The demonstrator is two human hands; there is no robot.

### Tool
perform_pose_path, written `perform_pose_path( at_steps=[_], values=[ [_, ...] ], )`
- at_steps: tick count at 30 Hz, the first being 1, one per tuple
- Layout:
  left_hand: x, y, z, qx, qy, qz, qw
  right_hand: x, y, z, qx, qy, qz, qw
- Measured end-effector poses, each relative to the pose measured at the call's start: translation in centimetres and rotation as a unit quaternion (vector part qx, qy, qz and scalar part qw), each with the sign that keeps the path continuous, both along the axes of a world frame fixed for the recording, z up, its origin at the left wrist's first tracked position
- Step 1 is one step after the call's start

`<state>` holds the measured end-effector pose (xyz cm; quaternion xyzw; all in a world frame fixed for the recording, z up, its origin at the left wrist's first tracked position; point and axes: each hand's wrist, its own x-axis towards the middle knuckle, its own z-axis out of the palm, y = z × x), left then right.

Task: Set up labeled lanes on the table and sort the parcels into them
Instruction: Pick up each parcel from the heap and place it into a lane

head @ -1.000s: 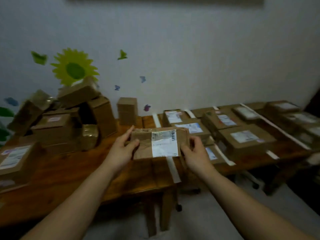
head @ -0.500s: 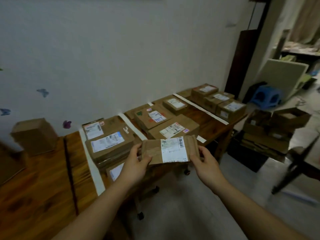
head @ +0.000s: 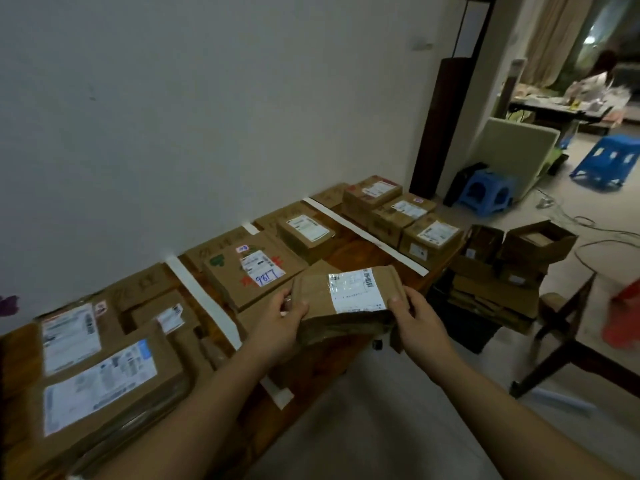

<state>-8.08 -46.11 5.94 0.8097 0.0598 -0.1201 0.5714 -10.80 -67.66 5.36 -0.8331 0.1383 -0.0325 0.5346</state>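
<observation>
Both hands hold one flat brown paper-wrapped parcel (head: 313, 291) level above the near edge of a long dark wooden table (head: 353, 245). The left hand (head: 282, 320) grips the parcel's left end, thumb on top and fingers curled beneath. The right hand (head: 415, 318) grips the right end the same way, its thumb beside a white shipping label (head: 356, 289) that faces up.

The parcel hangs just in front and to the right of a flat cardboard box hand-marked "9817" in blue ink (head: 228, 282); whether it touches anything below cannot be told.

To the left of the 9817 box, a long strip of white tape (head: 204, 299) runs across the tabletop from the wall to the near edge. Beyond that strip lie more parcels, among them a large cardboard box with a white and blue label (head: 104, 386).

Behind and to the right of the 9817 box sits a smaller cardboard box with a white label (head: 306, 233). Farther right, a second white tape strip (head: 367, 237) crosses the table, and past it three labelled cardboard boxes (head: 405, 213) stand close together.

Well to the right of the 9817 box, off the table's end, open cardboard cartons (head: 536, 247) are piled on the floor, with a small blue plastic stool (head: 485, 192) beyond them.
</observation>
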Motion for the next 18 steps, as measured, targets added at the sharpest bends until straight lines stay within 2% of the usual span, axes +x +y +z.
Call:
perform_pose_path(
  at_steps=[4,10,15,18],
  values=[
    [3.3,-2.8,0.3,0.025,-0.022,-0.012,0.999,4.4,-2.2,0.0,0.002,-0.012,0.006,1.0],
    [8.8,-8.5,0.2,-0.03,-0.032,0.012,0.999,12.3,-7.8,0.4,0.009,0.001,0.024,1.0],
    [13.8,-14.1,0.1,-0.012,0.006,0.013,1.0,19.3,-12.7,1.3,-0.012,-0.012,0.08,0.997],
    [16.2,-17.3,0.6,0.004,0.005,0.05,0.999,22.4,-13.3,1.7,-0.043,-0.029,0.125,0.991]
  ],
)
